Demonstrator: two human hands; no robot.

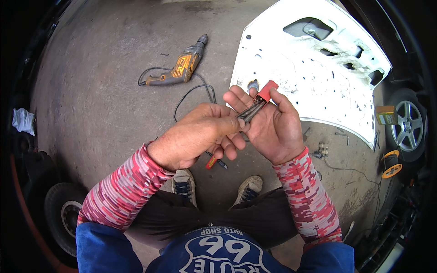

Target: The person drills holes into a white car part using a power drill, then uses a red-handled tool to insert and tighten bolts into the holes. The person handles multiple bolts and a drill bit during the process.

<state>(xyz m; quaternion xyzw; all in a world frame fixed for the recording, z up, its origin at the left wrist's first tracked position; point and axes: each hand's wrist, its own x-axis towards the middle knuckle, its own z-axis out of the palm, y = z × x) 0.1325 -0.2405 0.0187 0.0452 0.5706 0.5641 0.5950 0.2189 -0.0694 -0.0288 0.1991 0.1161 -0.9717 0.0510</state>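
Observation:
In front of me, my right hand [277,129], palm up, holds a small red plastic case [268,91] between thumb and fingers. Several dark metal drill bits [251,110] stick out of its open end and lie across the palm. My left hand [200,129] reaches over from the left and pinches the free ends of the bits between thumb and fingers. Part of the left fingers is hidden behind the hand. On the concrete floor beyond lies a yellow and black power drill [182,66], its chuck pointing away.
A white car hood [273,59] lies at the far right. Black drill cord [180,102] runs behind my hands. A red and yellow piece [211,162] lies near my shoes [184,186]. At right are a wheel [407,125], a small box [386,114] and an orange spool [391,171].

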